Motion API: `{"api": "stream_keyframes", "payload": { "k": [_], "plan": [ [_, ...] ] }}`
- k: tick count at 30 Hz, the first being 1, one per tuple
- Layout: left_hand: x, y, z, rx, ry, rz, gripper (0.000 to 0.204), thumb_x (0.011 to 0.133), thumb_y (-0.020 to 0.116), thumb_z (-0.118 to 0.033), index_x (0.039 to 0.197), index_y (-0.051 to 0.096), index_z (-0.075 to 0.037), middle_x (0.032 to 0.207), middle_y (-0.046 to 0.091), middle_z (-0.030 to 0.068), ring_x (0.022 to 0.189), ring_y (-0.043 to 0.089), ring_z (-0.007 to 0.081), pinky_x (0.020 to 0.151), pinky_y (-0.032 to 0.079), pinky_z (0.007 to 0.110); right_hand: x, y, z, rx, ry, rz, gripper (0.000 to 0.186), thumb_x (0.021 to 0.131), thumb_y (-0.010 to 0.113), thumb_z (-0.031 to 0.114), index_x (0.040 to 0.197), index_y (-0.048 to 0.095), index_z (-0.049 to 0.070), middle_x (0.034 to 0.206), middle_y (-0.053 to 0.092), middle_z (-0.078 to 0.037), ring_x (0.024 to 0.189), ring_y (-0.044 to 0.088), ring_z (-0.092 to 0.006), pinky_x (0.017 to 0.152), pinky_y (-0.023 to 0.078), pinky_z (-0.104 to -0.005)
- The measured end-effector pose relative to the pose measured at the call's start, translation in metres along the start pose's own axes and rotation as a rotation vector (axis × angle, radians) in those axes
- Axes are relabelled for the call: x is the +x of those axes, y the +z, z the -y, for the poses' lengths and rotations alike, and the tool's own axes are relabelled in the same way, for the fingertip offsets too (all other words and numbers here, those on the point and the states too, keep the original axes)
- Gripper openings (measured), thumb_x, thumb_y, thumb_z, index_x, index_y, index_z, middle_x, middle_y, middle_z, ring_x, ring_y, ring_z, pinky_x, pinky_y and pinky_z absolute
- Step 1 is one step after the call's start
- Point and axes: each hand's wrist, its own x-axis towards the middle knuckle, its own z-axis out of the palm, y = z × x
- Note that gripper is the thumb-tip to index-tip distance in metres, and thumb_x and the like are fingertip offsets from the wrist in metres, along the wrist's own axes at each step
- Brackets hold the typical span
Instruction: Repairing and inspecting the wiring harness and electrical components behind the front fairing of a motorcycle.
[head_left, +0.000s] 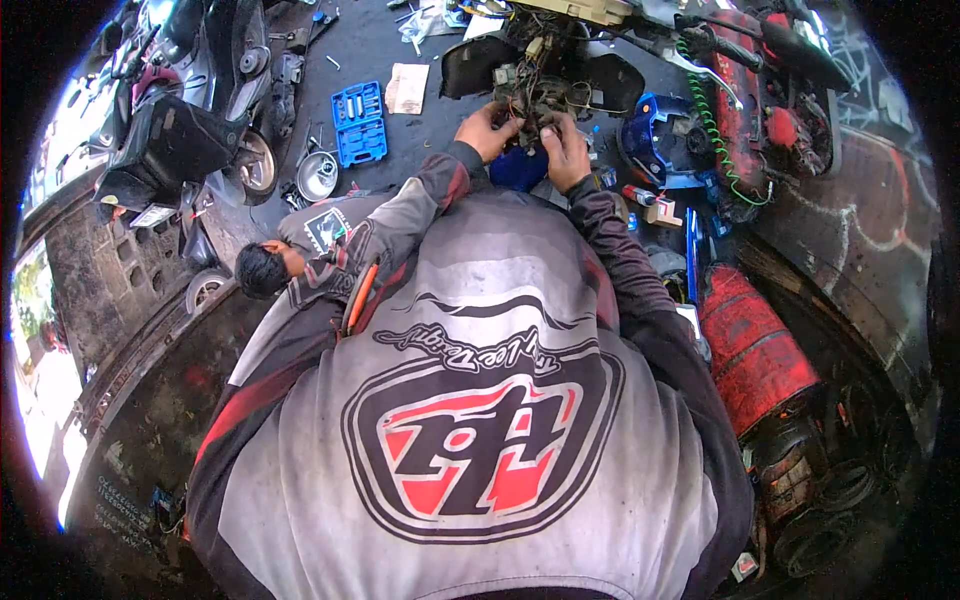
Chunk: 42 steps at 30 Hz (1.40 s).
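Note:
At the top middle, both hands reach into the exposed wiring point(524, 85) at the front of a partly stripped motorcycle. My left hand point(486, 133) is closed, its thumb and fingertips pinching thin wires. Just to its right, my right hand point(567, 152) has its fingers curled and drawn together against the same bundle; what lies between them is too small to make out. A blue body panel point(518, 168) shows below and between the hands. Dark panels point(474, 66) flank the wiring.
An open blue socket set case point(359, 122) and a paper sheet point(406, 88) lie to the left, near a round headlight point(317, 175). Right are a blue fairing point(652, 140), a small box point(662, 211) and a green coiled hose point(712, 130). Another person point(268, 268) is at left, by parked motorcycles.

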Motion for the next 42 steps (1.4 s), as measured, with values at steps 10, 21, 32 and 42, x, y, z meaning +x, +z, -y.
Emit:
{"api": "stream_keyframes", "payload": {
  "k": [10, 21, 32, 42],
  "plan": [
    [0.009, -0.001, 0.013, 0.071, -0.027, 0.006, 0.06, 0.081, 0.066, -0.048, 0.12, 0.06, -0.003, 0.106, 0.066, 0.0212, 0.1, 0.064, 0.032, 0.088, 0.047, 0.039, -0.016, 0.01, -0.015, -0.163, -0.058, -0.208, 0.023, 0.096, 0.046, 0.02, 0.103, 0.054, -0.001, 0.095, 0.057, -0.021, 0.086, 0.057, -0.0395, 0.079, 0.046, -0.0433],
    [0.015, -0.001, 0.025, 0.027, -0.001, 0.061, 0.057, 0.083, 0.068, -0.041, 0.12, 0.057, 0.002, 0.099, 0.069, 0.0158, 0.087, 0.067, 0.0232, 0.079, 0.051, 0.034, 0.003, 0.032, -0.04, -0.303, -0.041, -0.281, 0.024, 0.095, 0.049, 0.02, 0.103, 0.048, -0.002, 0.092, 0.056, -0.03, 0.088, 0.054, -0.049, 0.075, 0.044, -0.0491],
    [-0.011, -0.061, -0.07, 0.111, 0.784, -0.282, 0.021, 0.08, 0.063, -0.006, 0.101, 0.062, -0.004, 0.097, 0.061, 0.0149, 0.091, 0.061, 0.0314, 0.078, 0.05, 0.036, -0.01, 0.001, 0.025, -0.397, -0.134, -0.341, 0.018, 0.087, 0.059, 0.012, 0.102, 0.061, 0.002, 0.089, 0.059, -0.019, 0.084, 0.06, -0.0377, 0.073, 0.048, -0.0422],
    [0.004, -0.028, -0.131, 0.257, 0.697, 0.263, 0.024, 0.079, 0.065, -0.01, 0.102, 0.065, -0.003, 0.094, 0.066, 0.0201, 0.091, 0.063, 0.0372, 0.079, 0.051, 0.04, -0.017, -0.026, 0.091, -0.277, -0.104, -0.487, 0.034, 0.084, 0.068, 0.012, 0.11, 0.049, 0.003, 0.093, 0.068, -0.016, 0.087, 0.069, -0.0283, 0.076, 0.053, -0.0363]
  ]
}}
